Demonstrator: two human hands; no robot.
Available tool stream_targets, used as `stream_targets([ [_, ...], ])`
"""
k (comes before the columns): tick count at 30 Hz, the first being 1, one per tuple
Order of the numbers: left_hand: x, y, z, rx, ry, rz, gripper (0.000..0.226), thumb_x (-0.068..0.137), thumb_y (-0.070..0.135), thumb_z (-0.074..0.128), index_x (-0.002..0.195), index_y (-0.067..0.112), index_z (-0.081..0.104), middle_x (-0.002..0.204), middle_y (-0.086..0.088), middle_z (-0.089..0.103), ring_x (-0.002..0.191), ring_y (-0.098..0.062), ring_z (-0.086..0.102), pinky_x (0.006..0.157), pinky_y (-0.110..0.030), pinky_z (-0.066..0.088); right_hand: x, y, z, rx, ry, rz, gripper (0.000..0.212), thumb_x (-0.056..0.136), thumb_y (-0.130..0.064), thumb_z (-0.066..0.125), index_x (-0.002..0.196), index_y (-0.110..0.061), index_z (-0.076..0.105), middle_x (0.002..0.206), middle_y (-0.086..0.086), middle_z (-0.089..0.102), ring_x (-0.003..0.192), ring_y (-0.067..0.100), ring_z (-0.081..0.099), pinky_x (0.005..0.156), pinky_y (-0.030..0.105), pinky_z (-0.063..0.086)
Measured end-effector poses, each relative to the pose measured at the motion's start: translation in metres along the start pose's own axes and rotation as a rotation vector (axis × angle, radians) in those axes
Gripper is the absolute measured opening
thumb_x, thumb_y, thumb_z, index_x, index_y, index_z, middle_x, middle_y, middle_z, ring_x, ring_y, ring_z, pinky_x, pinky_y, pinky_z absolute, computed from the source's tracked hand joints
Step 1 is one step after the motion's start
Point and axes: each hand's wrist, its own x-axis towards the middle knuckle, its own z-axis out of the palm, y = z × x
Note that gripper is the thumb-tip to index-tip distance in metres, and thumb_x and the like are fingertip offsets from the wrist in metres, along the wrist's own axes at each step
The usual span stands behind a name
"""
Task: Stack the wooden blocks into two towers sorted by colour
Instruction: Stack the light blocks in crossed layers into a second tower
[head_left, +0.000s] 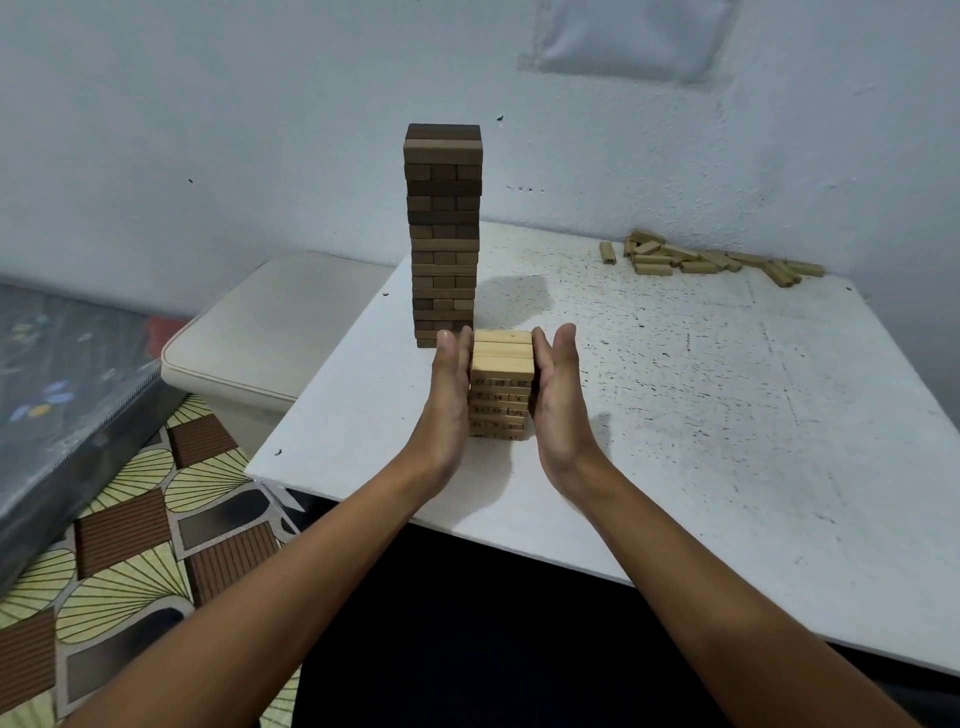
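While squaring light tower (501, 387) | left hand (451, 392), right hand (558, 395) flank it, fingers straight, together, pressed flat | loose blocks (701, 258) far right, nearer right hand

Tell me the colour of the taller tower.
Dark brown tower, clearest in the head view.

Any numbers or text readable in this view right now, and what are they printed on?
"28": end of a block in the light tower, top numbered row.
"14": block end one row lower.
Other printed numbers on the light tower: too small or blurred to read.
Dark tower, loose blocks, table: no text visible.
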Motion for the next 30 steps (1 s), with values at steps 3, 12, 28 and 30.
stream_targets([
  [3,0.001,-0.001,-0.004,-0.009,0.002,-0.032,0.095,0.079,0.078,0.015,0.156,0.023,0.018,0.157,0.005,0.035,0.142,-0.005,0.033,0.120,-0.032,0.024,0.001,0.001,-0.002,-0.013,-0.004,-0.002,0.058,0.104,-0.045,0.005,0.088,-0.029,0.059,0.074,-0.022,0.072,0.073,-0.010,0.067,0.060,0.007,0.048],
  [12,0.004,0.017,-0.014,0.221,0.040,0.019,0.030,0.104,0.053,0.021,0.118,0.049,0.046,0.114,0.046,0.052,0.112,0.026,0.043,0.102,-0.012,0.029,0.003,-0.009,-0.012,-0.102,0.098,0.028,0.072,0.096,-0.060,0.020,0.154,-0.018,0.025,0.156,-0.006,0.033,0.140,0.009,0.037,0.117,0.033,0.030],
  [28,0.044,0.077,0.003,0.722,-0.117,0.255,0.063,0.089,0.047,0.060,0.143,0.017,0.047,0.145,0.000,0.050,0.131,-0.014,0.044,0.105,-0.035,0.040,0.016,-0.068,-0.077,-0.494,0.213,-0.101,0.060,0.094,-0.030,0.064,0.147,-0.013,0.042,0.148,0.004,0.048,0.134,0.017,0.046,0.113,0.045,0.037],
  [30,0.056,0.086,0.015,0.785,-0.182,0.278,0.065,0.087,0.048,0.063,0.141,0.017,0.048,0.142,-0.001,0.053,0.130,-0.014,0.047,0.098,-0.029,0.039,0.015,-0.080,-0.091,-0.565,0.225,-0.105,0.058,0.092,-0.028,0.065,0.145,-0.014,0.045,0.147,0.003,0.049,0.132,0.018,0.048,0.112,0.045,0.039],
])
